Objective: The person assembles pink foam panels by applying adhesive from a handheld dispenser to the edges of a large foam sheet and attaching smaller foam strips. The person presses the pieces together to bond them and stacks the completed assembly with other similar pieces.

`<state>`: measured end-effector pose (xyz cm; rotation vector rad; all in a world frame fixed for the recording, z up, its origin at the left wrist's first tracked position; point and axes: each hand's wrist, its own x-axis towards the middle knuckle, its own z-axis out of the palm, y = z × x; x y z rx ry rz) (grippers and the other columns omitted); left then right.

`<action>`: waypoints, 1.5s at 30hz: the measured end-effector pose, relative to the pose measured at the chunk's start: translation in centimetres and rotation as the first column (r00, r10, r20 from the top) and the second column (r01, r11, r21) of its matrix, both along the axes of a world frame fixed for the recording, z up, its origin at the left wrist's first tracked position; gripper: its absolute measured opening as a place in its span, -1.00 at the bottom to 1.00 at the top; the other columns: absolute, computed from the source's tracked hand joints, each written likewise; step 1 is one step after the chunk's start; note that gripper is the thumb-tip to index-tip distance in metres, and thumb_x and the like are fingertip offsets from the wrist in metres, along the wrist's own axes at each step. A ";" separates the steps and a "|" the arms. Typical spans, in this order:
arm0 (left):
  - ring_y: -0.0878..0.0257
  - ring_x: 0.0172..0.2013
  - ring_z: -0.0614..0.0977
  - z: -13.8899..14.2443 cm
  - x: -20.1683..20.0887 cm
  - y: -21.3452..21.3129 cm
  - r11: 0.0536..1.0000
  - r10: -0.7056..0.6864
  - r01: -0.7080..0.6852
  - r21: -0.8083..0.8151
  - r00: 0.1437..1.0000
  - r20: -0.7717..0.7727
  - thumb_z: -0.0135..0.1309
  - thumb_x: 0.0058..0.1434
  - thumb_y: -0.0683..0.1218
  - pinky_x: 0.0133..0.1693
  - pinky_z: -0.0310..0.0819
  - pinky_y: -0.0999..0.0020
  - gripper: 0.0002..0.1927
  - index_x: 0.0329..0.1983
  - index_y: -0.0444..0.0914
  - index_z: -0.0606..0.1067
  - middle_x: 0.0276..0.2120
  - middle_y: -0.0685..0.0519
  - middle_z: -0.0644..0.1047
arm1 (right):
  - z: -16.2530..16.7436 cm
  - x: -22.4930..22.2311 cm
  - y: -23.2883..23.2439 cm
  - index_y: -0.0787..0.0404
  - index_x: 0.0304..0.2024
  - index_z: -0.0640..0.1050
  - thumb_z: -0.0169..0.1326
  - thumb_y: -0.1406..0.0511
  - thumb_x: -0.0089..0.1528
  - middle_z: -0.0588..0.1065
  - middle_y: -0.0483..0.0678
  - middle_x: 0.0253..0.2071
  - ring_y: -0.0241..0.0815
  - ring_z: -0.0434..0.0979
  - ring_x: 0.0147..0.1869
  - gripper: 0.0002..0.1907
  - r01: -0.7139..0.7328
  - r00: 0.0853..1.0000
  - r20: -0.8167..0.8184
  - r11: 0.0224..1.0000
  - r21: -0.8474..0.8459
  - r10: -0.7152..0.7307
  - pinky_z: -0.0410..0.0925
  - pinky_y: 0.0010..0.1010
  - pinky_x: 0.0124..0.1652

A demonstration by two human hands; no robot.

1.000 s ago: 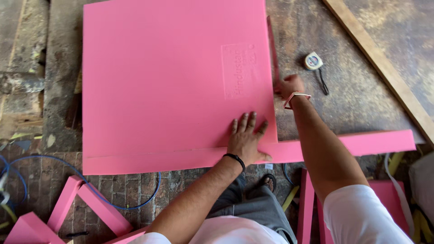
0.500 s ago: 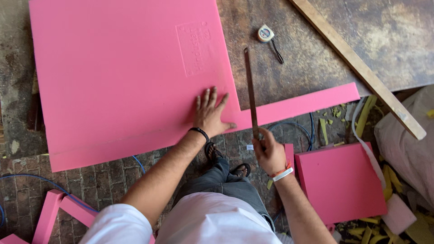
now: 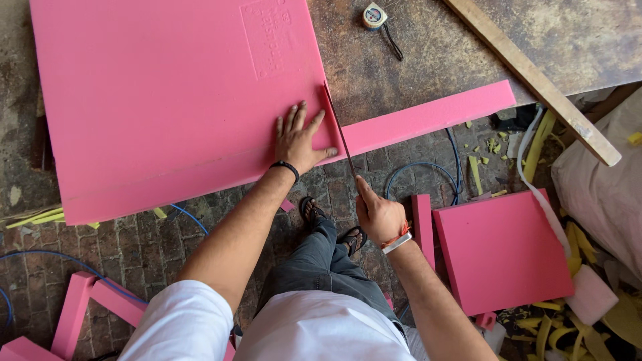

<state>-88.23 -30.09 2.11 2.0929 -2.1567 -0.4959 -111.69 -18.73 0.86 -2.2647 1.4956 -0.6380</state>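
A large pink foam board (image 3: 167, 93) lies on a worn table (image 3: 428, 67). My left hand (image 3: 299, 137) presses flat on the board near its right edge, fingers spread. My right hand (image 3: 379, 215) grips the handle of a long thin saw blade (image 3: 340, 130). The blade runs up along the board's right edge, where a narrow pink strip (image 3: 428, 117) sticks out to the right.
A tape measure (image 3: 374, 16) sits on the table at the top. A long wooden plank (image 3: 535, 77) lies diagonally at right. On the brick floor lie a pink foam square (image 3: 501, 251), pink offcuts (image 3: 87, 301), yellow scraps (image 3: 575, 321) and blue cable (image 3: 414, 170).
My right hand drew back from the table's far side to below the board's edge, bringing the blade toward me. The blade now lies against the board's right edge. My left hand stays on the board.
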 end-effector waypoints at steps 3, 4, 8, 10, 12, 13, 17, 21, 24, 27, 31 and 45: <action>-0.01 0.51 -0.07 0.6 -0.1 0.1 1.000 0.004 -0.004 0.002 1.000 0.003 0.27 -0.08 0.52 0.44 -0.36 -0.17 0.15 0.53 0.13 0.10 0.53 -0.09 -0.04 | -0.2 0.7 -0.2 0.08 0.29 0.44 0.04 0.22 0.34 0.57 0.00 -0.55 -0.03 0.59 -0.57 -0.55 0.024 1.000 -0.015 0.999 0.026 -0.024 0.42 -0.20 -0.55; 0.00 0.51 -0.07 0.7 -0.1 0.2 1.000 0.005 -0.005 0.004 1.000 0.006 0.27 -0.09 0.52 0.44 -0.36 -0.16 0.15 0.53 0.13 0.10 0.54 -0.09 -0.04 | -0.3 0.9 -0.3 0.08 0.29 0.44 0.03 0.22 0.34 0.57 0.00 -0.56 -0.04 0.59 -0.58 -0.55 0.034 0.999 -0.020 0.999 0.035 -0.033 0.43 -0.21 -0.55; 0.00 0.51 -0.09 1.2 -0.3 0.2 1.000 0.004 -0.005 0.020 1.000 0.016 0.25 -0.08 0.53 0.44 -0.38 -0.15 0.16 0.53 0.14 0.08 0.54 -0.10 -0.05 | -0.3 1.5 -0.9 0.07 0.30 0.43 0.01 0.21 0.36 0.57 -0.03 -0.57 -0.06 0.59 -0.59 -0.55 0.054 0.998 -0.032 0.996 0.064 -0.052 0.43 -0.21 -0.55; 0.00 0.51 -0.09 1.3 -0.4 0.2 1.000 0.006 -0.006 0.030 1.000 0.022 0.25 -0.09 0.54 0.44 -0.38 -0.14 0.16 0.53 0.15 0.07 0.54 -0.09 -0.05 | -0.3 1.6 -1.1 0.05 0.31 0.44 0.02 0.20 0.35 0.58 -0.02 -0.55 -0.04 0.60 -0.55 -0.54 0.050 0.998 -0.052 0.997 0.051 -0.047 0.44 -0.19 -0.52; 0.01 0.52 -0.08 1.4 -0.4 0.2 0.999 0.012 -0.013 0.039 0.999 0.031 0.24 -0.09 0.55 0.46 -0.37 -0.13 0.16 0.53 0.16 0.08 0.54 -0.07 -0.04 | -0.2 1.7 -1.2 0.05 0.30 0.44 0.03 0.20 0.34 0.59 -0.01 -0.51 -0.03 0.61 -0.51 -0.54 0.046 0.998 -0.046 0.999 0.024 -0.044 0.46 -0.19 -0.49; 0.01 0.52 -0.08 1.4 -0.5 0.2 0.999 0.012 -0.013 0.035 1.000 0.027 0.24 -0.10 0.55 0.45 -0.37 -0.13 0.16 0.53 0.16 0.08 0.54 -0.07 -0.04 | -0.3 1.7 -1.3 0.06 0.30 0.44 0.02 0.21 0.35 0.60 -0.01 -0.48 -0.03 0.62 -0.49 -0.54 0.045 0.999 -0.030 0.999 0.004 -0.044 0.47 -0.20 -0.48; 0.01 0.52 -0.08 1.2 -0.4 0.2 1.000 0.014 -0.014 0.024 1.000 0.018 0.24 -0.11 0.55 0.45 -0.36 -0.13 0.16 0.53 0.16 0.10 0.54 -0.07 -0.05 | -0.7 1.9 -1.9 0.05 0.29 0.44 0.02 0.20 0.35 0.62 0.01 -0.43 -0.04 0.64 -0.48 -0.55 0.059 0.997 -0.043 0.998 0.024 -0.058 0.49 -0.21 -0.47; 0.01 0.51 -0.10 0.7 -0.3 0.1 1.000 0.012 -0.013 0.021 1.000 0.010 0.26 -0.12 0.55 0.44 -0.37 -0.14 0.17 0.52 0.14 0.11 0.54 -0.08 -0.07 | -1.4 2.2 -2.7 0.05 0.29 0.45 0.03 0.20 0.35 0.61 0.00 -0.46 -0.03 0.63 -0.49 -0.56 0.042 0.998 -0.049 0.999 0.006 -0.041 0.48 -0.21 -0.48; 0.01 0.51 -0.09 0.3 -0.2 0.1 1.000 0.020 -0.020 0.022 1.000 0.004 0.27 -0.12 0.53 0.45 -0.37 -0.14 0.15 0.52 0.15 0.13 0.54 -0.07 -0.06 | -1.4 1.8 -1.7 0.05 0.31 0.44 0.01 0.19 0.37 0.58 -0.01 -0.53 -0.04 0.60 -0.55 -0.56 0.052 0.996 -0.076 0.997 0.060 -0.047 0.45 -0.20 -0.52; 0.01 0.52 -0.09 0.0 -0.1 0.1 1.000 0.017 -0.017 0.009 1.000 -0.015 0.29 -0.12 0.51 0.45 -0.37 -0.15 0.15 0.51 0.13 0.14 0.54 -0.07 -0.06 | -1.0 1.1 0.5 0.03 0.31 0.45 -0.01 0.18 0.37 0.54 0.00 -0.62 -0.06 0.56 -0.63 -0.56 0.082 0.992 -0.107 0.993 0.084 -0.073 0.42 -0.21 -0.57; 0.02 0.52 -0.09 -0.3 -0.1 0.0 1.000 0.018 -0.018 0.010 1.000 -0.021 0.30 -0.11 0.50 0.45 -0.37 -0.15 0.14 0.51 0.13 0.15 0.54 -0.06 -0.05 | -1.3 1.7 -0.5 0.05 0.29 0.47 -0.01 0.19 0.35 0.50 -0.03 -0.67 -0.09 0.51 -0.66 -0.56 0.077 0.996 -0.052 0.997 0.013 -0.076 0.38 -0.22 -0.61; 0.02 0.52 -0.09 -0.4 -0.3 0.1 0.999 0.044 -0.044 0.004 0.999 -0.025 0.37 -0.16 0.45 0.45 -0.37 -0.16 0.17 0.50 0.11 0.15 0.54 -0.07 -0.04 | -2.9 1.9 -0.5 0.02 0.30 0.43 -0.03 0.20 0.35 0.49 -0.05 -0.68 -0.08 0.52 -0.65 -0.56 0.104 0.980 -0.178 0.990 0.097 -0.086 0.38 -0.19 -0.60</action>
